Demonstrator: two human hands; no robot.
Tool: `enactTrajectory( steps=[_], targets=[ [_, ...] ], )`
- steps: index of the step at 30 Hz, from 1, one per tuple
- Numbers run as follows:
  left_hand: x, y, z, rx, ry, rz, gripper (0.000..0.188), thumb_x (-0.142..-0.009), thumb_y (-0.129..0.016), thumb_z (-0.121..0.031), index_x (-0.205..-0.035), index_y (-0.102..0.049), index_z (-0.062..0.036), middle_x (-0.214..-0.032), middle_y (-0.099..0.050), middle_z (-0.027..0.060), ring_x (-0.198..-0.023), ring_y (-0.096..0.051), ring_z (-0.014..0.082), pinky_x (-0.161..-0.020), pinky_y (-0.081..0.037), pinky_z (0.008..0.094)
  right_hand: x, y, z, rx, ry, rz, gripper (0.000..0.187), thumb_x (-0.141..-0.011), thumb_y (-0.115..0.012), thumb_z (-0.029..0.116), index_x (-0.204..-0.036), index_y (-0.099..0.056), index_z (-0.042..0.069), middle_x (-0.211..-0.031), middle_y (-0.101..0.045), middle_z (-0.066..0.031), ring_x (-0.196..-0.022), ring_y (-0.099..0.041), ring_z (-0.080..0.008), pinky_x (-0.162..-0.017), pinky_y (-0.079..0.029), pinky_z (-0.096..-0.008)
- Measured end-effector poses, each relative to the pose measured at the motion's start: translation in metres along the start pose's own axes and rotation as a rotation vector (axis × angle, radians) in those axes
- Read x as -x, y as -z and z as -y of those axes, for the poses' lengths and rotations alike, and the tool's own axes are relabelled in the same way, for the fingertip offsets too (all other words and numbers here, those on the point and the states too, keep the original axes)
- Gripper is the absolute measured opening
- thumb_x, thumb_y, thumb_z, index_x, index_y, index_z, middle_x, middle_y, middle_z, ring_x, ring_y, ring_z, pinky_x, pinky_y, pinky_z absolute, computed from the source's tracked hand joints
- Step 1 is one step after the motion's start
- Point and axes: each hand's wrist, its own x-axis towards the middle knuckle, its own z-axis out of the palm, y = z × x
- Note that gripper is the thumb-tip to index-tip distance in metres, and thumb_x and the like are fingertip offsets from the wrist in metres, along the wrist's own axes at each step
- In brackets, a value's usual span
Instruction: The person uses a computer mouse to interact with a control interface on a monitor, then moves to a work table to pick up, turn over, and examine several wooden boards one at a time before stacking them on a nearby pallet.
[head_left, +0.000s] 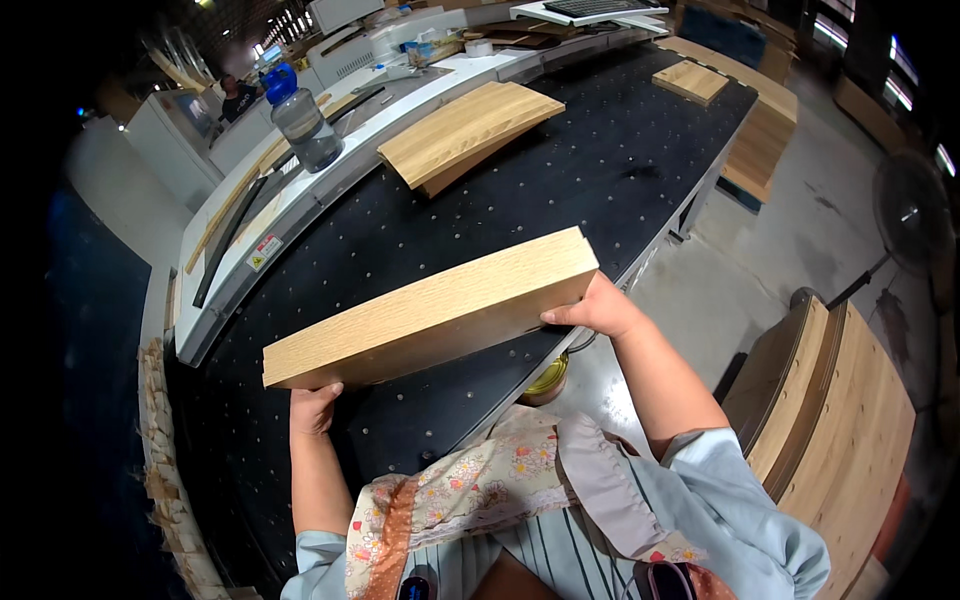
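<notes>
Two bare hands grasp one long, thick, rectangular pale wood-grain piece (430, 310), which looks raised over the near part of a long black table with a studded top (640, 140). The left hand (315, 407) is closed on the piece's left end from below, thumb against the near side; the right hand (595, 307) clasps its right end, thumb on the near face. Most fingers are hidden, and I cannot tell whether the piece is one block or several boards pressed together. On the table's far side lie flat pale wood-grain panels (470, 130), one overlapping another askew; a small rectangular pale wood board (690, 82) lies at the table's far right corner. The step in hand seems to be supporting and steering the piece by its ends. The next move, I judge, calls for both hands to work together, clasp firm, with neither corner knocking the table.
</notes>
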Motion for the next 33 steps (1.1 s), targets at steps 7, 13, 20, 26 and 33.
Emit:
enactTrajectory(
  steps=[7,13,20,26,33],
  targets=[
    [-0.023,0.011,0.035,-0.050,-0.082,0.037,0.080,-0.065,-0.083,-0.028,-0.128,-0.043,-0.0007,-0.121,-0.054,0.0080,-0.114,-0.049,0.0237,-0.099,-0.035,0.0363,0.000,-0.033,-0.020,-0.071,0.112,-0.322,0.090,-0.060,-0.083,0.024,-0.131,-0.035,0.001,-0.122,-0.051,-0.0107,-0.115,-0.046,-0.0197,-0.097,-0.038,-0.0337],
    [-0.047,-0.008,0.009,-0.105,0.102,0.073,0.053,-0.089,-0.060,-0.024,-0.131,-0.039,0.0014,-0.126,-0.051,0.0124,-0.116,-0.050,0.0249,-0.097,-0.040,0.0378,0.039,-0.055,-0.007,0.152,0.059,-0.501,0.068,-0.073,-0.077,0.030,-0.121,-0.045,-0.005,-0.109,-0.059,-0.0154,-0.104,-0.055,-0.0209,-0.089,-0.044,-0.0329],
    [-0.112,-0.022,0.009,-0.658,0.415,0.398,0.043,-0.091,-0.055,-0.029,-0.118,-0.052,0.0054,-0.115,-0.058,0.0152,-0.099,-0.057,0.0202,-0.084,-0.044,0.0320,0.083,-0.048,-0.017,0.034,-0.490,-0.580,0.055,-0.085,-0.061,0.043,-0.106,-0.059,-0.008,-0.095,-0.065,-0.0173,-0.083,-0.063,-0.0227,-0.076,-0.049,-0.0346],
    [-0.127,-0.035,0.013,-1.121,0.160,0.453,0.040,-0.087,-0.059,-0.034,-0.093,-0.063,0.0054,-0.076,-0.061,0.0158,-0.070,-0.057,0.0225,-0.069,-0.045,0.0339,0.094,-0.040,0.005,0.493,-0.682,-0.554,0.052,-0.083,-0.063,0.043,-0.108,-0.061,-0.003,-0.093,-0.066,-0.0162,-0.084,-0.063,-0.0226,-0.075,-0.049,-0.0327],
    [-0.118,-0.037,0.013,-1.203,0.077,0.334,0.045,-0.088,-0.059,-0.035,-0.073,-0.053,0.0068,-0.064,-0.053,0.0135,-0.060,-0.046,0.0171,-0.059,-0.041,0.0337,0.120,-0.063,0.016,0.421,-0.462,-0.797,0.028,-0.074,-0.068,0.019,-0.097,-0.069,0.002,-0.085,-0.067,-0.0152,-0.078,-0.064,-0.0240,-0.072,-0.049,-0.0339]
  ],
)
